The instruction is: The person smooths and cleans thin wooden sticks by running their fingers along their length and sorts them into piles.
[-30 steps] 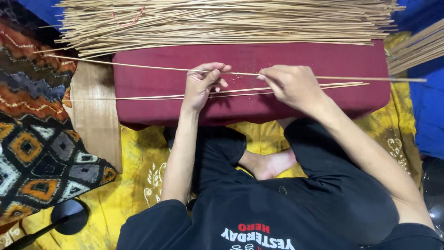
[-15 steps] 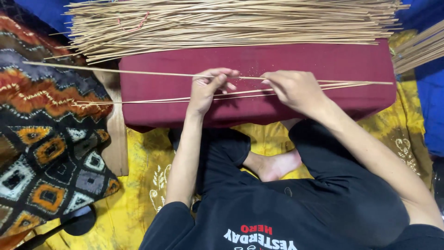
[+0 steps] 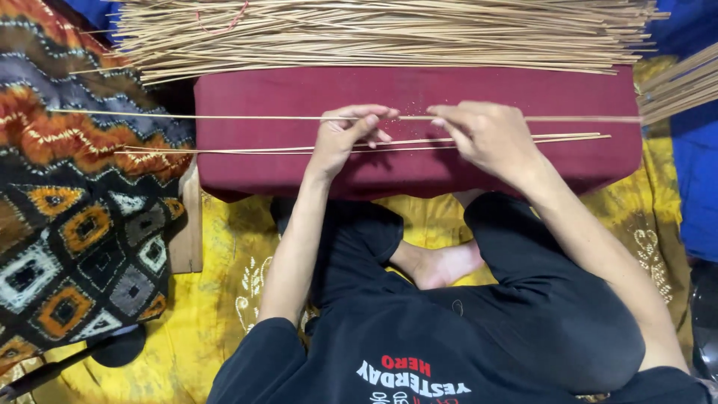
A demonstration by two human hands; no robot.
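Sat cross-legged at frame bottom; my left hand and right hand each pinched one thin stick flat across the maroon cushion, mid-frame, for steadiness. Stick bundle lay along top.

Matt maroon cloth cushion w/ thin dry wood sticks.

Thin stick held across maroon cushion, two hands.
Left hand and right hand pinch one long thin stick over the maroon cushion; loose sticks beneath, stick pile behind, patterned cloth alongside.
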